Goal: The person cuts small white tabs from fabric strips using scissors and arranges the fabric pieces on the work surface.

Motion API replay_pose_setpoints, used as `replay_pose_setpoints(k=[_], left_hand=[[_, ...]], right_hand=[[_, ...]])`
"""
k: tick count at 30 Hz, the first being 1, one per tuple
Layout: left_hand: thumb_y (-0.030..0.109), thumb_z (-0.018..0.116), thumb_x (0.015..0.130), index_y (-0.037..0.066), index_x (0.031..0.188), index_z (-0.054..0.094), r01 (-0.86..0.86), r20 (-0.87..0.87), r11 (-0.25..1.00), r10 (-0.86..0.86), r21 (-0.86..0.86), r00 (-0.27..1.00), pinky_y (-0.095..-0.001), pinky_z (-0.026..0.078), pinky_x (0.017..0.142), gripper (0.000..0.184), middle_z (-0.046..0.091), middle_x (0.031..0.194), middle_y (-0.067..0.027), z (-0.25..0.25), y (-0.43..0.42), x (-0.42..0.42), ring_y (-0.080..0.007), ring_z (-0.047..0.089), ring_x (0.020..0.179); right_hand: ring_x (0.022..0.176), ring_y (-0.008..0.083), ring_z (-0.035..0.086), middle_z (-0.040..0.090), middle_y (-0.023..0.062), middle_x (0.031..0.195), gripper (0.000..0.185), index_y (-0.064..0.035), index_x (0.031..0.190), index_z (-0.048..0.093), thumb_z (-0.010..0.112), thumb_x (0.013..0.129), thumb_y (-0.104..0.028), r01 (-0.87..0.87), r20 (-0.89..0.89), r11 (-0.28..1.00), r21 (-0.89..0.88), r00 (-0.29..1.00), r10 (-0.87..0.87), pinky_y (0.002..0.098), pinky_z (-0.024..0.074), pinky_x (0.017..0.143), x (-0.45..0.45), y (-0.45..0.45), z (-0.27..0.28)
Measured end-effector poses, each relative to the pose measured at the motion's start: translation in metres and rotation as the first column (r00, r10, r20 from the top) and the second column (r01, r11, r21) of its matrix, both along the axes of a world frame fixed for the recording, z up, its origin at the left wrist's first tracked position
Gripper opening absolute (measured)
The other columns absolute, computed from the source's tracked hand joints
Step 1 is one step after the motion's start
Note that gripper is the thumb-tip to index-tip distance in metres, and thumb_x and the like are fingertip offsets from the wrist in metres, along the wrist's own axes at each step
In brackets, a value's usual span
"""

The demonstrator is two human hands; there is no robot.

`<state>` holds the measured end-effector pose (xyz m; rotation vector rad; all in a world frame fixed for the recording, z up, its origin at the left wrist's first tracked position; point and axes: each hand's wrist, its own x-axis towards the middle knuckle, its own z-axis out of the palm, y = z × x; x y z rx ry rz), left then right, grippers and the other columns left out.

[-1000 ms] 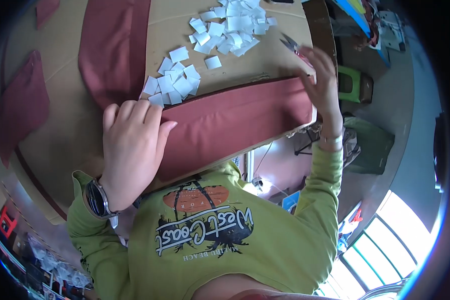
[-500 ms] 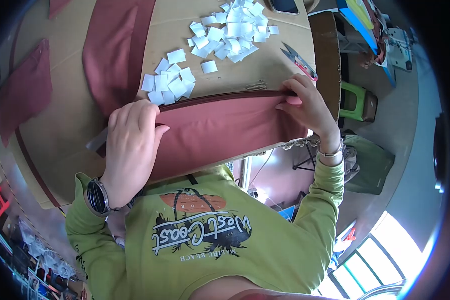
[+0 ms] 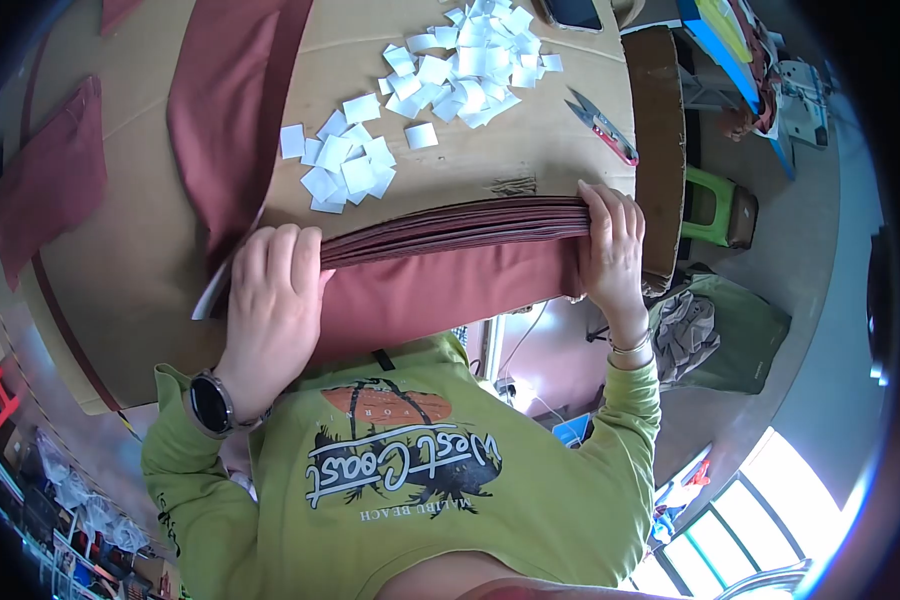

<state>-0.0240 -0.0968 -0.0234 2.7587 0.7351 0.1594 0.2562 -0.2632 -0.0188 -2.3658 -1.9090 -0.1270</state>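
A layered stack of dark red fabric (image 3: 450, 290) lies along the near edge of the cardboard-covered table, its many edges showing on the far side. My left hand (image 3: 275, 295) grips the stack's left end, fingers over the top. At the right end, my right hand (image 3: 615, 245) is closed round the layers. Just beyond the stack lie small white paper squares (image 3: 345, 165), with a larger heap of squares (image 3: 470, 65) farther back. Red-handled thread snips (image 3: 605, 130) rest open on the table, beyond my right hand.
A long dark red fabric strip (image 3: 225, 110) runs back from my left hand. Another red piece (image 3: 55, 180) lies at the far left. A phone (image 3: 573, 12) is at the back edge. A green stool (image 3: 708, 205) stands right of the table.
My right hand has left the snips area and taken hold of the stack's right end. The stack's far edge has lifted and turned nearer, exposing its layers. The snips now lie on the table.
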Motion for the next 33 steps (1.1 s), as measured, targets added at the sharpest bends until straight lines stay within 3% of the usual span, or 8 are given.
replay_pose_setpoints(k=[4,6,8,12,17,24,29,33], left_hand=[[0.010,0.052,0.073,0.000,0.107,0.045,-0.028,0.050,0.994,0.023,0.102,0.998,-0.0346,0.039,0.079,0.036,0.047,0.099,-0.0134,-0.006,-0.005,-0.003,-0.0265,0.045,0.089],[0.010,0.051,0.071,0.000,0.103,0.046,-0.026,0.070,0.991,0.017,0.132,0.997,-0.0331,0.040,0.077,0.034,0.047,0.096,-0.0133,-0.009,-0.005,-0.002,-0.0255,0.045,0.086],[0.008,0.051,0.070,0.001,0.095,0.046,-0.041,0.153,0.992,0.023,0.118,0.988,-0.0324,0.040,0.072,0.027,0.046,0.089,-0.0126,-0.011,-0.004,0.000,-0.0239,0.044,0.080],[0.005,0.050,0.072,0.001,0.096,0.045,-0.022,0.015,1.000,0.022,-0.018,1.000,-0.0334,0.040,0.075,0.024,0.048,0.093,-0.0140,0.002,-0.007,-0.008,-0.0257,0.047,0.084],[0.006,0.051,0.068,0.002,0.088,0.046,-0.029,0.268,0.997,0.008,0.075,0.963,-0.0313,0.039,0.065,0.022,0.044,0.078,-0.0086,0.024,-0.007,-0.053,-0.0210,0.044,0.069],[-0.006,0.060,0.068,0.005,0.106,0.052,-0.210,0.307,0.929,0.305,-0.305,0.902,-0.0269,0.042,0.070,0.041,0.056,0.097,-0.0069,0.100,0.076,-0.203,-0.0183,0.054,0.080],[-0.008,0.056,0.073,0.003,0.116,0.045,-0.147,0.543,0.748,0.587,-0.647,0.600,-0.0212,0.040,0.070,0.046,0.055,0.095,-0.0052,0.102,0.155,-0.310,-0.0123,0.052,0.081],[0.002,0.051,0.085,0.004,0.124,0.039,-0.170,0.557,0.640,0.748,-0.749,0.361,-0.0183,0.041,0.069,0.041,0.053,0.098,-0.0080,0.070,0.248,-0.353,-0.0114,0.052,0.081]], right_hand=[[0.096,0.0245,0.052,0.054,0.0066,0.107,0.041,-0.0084,0.116,0.048,0.056,0.076,-0.004,0.060,0.035,0.998,-0.016,0.998,-0.060,0.0373,0.0346,0.092,0.008,-0.007,0.000],[0.095,0.0247,0.052,0.054,0.0066,0.107,0.039,-0.0085,0.113,0.051,0.055,0.076,-0.001,0.095,-0.228,0.994,-0.060,0.968,-0.107,0.0358,0.0371,0.090,0.015,-0.009,0.004],[0.093,0.0246,0.053,0.055,0.0065,0.104,0.035,-0.0081,0.107,0.054,0.056,0.074,0.000,0.116,-0.251,0.989,-0.089,0.958,-0.135,0.0338,0.0389,0.087,0.015,-0.008,0.010],[0.092,0.0240,0.054,0.058,0.0060,0.098,0.031,-0.0074,0.101,0.054,0.057,0.071,0.000,0.057,-0.200,0.990,-0.133,0.976,-0.083,0.0335,0.0388,0.087,0.020,-0.009,0.021],[0.090,0.0233,0.054,0.059,0.0059,0.095,0.031,-0.0053,0.099,0.053,0.058,0.069,0.000,0.020,-0.111,0.982,-0.188,0.993,-0.042,0.0344,0.0386,0.086,-0.019,0.007,0.081],[0.076,0.0230,0.057,0.059,0.0078,0.089,0.030,-0.0016,0.098,0.053,0.062,0.069,-0.004,-0.399,0.043,0.913,-0.085,0.914,0.404,0.0330,0.0436,0.073,-0.132,0.086,0.151],[0.066,0.0277,0.056,0.059,0.0133,0.084,0.029,0.0019,0.102,0.052,0.059,0.082,-0.017,-0.683,-0.452,0.725,0.090,0.621,0.640,0.0327,0.0438,0.061,-0.183,0.193,0.113],[0.064,0.0276,0.056,0.060,0.0148,0.086,0.032,0.0038,0.103,0.053,0.060,0.083,-0.019,-0.701,-0.701,0.707,0.090,0.460,0.545,0.0313,0.0437,0.059,-0.231,0.286,0.095]])
